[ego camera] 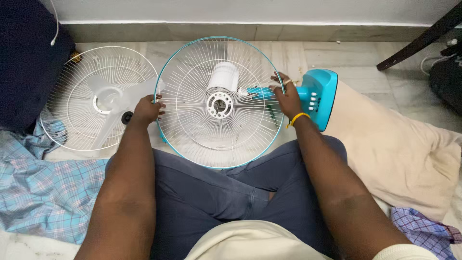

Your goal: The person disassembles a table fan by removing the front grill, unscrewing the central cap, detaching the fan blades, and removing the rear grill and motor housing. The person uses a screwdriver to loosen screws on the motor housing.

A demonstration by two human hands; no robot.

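Left hand: clamped on rear grille left rim.
Right hand: gripping right rim.
Front grille: on floor, left.

Dark chair leg (top right) cut off by frame edge.
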